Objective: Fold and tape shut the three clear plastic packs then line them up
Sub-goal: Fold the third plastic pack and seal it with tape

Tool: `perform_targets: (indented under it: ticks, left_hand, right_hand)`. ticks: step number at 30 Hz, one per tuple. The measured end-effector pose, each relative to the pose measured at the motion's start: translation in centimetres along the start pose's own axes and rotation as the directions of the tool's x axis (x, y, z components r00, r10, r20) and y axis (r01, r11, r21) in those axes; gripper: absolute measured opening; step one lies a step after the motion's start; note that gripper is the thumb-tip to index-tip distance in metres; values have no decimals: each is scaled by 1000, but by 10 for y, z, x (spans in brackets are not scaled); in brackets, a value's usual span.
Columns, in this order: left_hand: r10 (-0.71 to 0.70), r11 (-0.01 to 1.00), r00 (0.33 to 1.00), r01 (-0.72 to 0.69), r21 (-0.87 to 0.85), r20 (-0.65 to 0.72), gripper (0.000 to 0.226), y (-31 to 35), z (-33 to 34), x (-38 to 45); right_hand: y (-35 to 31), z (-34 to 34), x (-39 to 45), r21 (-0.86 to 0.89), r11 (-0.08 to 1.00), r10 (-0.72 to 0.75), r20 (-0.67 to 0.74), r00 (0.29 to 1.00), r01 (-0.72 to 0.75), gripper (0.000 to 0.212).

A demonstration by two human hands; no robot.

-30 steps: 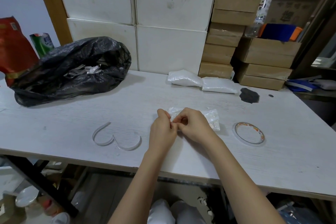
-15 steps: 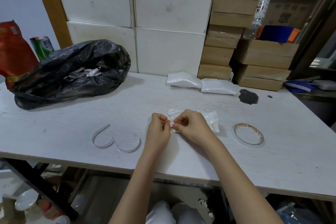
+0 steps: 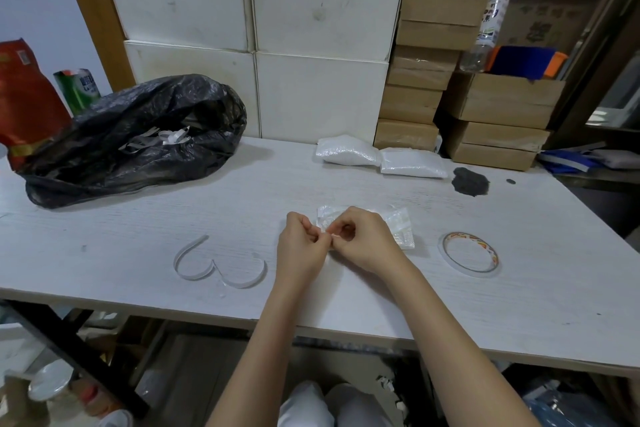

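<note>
Head view shows your left hand [image 3: 300, 246] and right hand [image 3: 363, 241] meeting knuckle to knuckle at the near-left corner of the clear plastic pack [image 3: 398, 229]. Both sets of fingers [image 3: 337, 236] are curled, and they pinch something small and pale between them; you cannot tell from here whether it is the pack's folded edge or a bit of tape. The pack lies flat on the table [image 3: 138, 229] directly beyond and to the right of your fingertips, its long axis running left to right, so most of it sits under and past your right hand, which is the nearer one to its body. By the look of it, the coming move turns on pressing down and away from you, along that left edge.

The pack is thin, crinkled, glossy film with a whitish filling, limp and likely to slide. Just right of your right hand lies a slim tape roll [image 3: 470, 255], flat, with a patterned core. Left of your left hand a curled white backing strip [image 3: 221, 263] stands on edge. Well beyond your fingers, two plump finished packs [image 3: 381, 156] lie side by side, touching, by the cardboard boxes [image 3: 408, 104]. Far left sits a wrinkled black rubbish bag [image 3: 138, 139] holding paper scraps.
</note>
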State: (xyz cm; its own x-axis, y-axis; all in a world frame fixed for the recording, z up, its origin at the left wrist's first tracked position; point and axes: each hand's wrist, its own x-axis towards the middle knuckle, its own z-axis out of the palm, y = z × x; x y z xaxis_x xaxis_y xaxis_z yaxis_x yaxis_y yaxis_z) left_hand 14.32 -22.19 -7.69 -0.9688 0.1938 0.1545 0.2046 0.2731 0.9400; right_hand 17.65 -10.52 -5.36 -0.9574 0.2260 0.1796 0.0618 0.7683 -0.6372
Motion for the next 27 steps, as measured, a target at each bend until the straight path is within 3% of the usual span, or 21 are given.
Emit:
perform_targets:
  ticks: [5, 11, 21, 27]
  left_hand:
    - [-1, 1000, 1000, 1, 4, -6, 23, 0, -1, 0]
    - [-40, 984, 999, 39, -175, -1, 36, -6, -4, 0]
    - [-24, 989, 1000, 21, -149, -20, 36, -7, -3, 1]
    - [-22, 994, 998, 16, -109, -56, 32, -4, -3, 0]
  right_hand:
    - [-1, -1, -3, 43, 999, -21, -18, 1000, 22, 9]
    - [1, -1, -2, 105, 994, -4, -24, 1000, 6, 9]
    - [-4, -2, 3, 27, 999, -23, -10, 1000, 24, 4]
    - [-3, 1, 3, 116, 993, -16, -97, 995, 27, 13]
